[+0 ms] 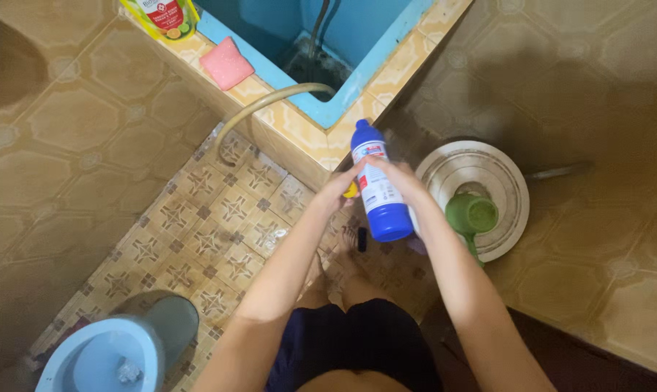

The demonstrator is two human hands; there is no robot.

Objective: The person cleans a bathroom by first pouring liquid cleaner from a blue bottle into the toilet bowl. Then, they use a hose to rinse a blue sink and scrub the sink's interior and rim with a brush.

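Head view shows both hands closed on a blue bottle (378, 187), held nearly upright above the patterned floor tiles (197, 232); the right hand (401, 178) wraps its label side; the left hand (341, 185) pinches the other side beside something yellow (351, 191), possibly a cap; wet fingers could let it slip toward the white basin (506, 181) and green scoop (472, 214).

floor (219, 218): patterned tile | on it: white bucket (488, 174), blue squat toilet (103, 356)
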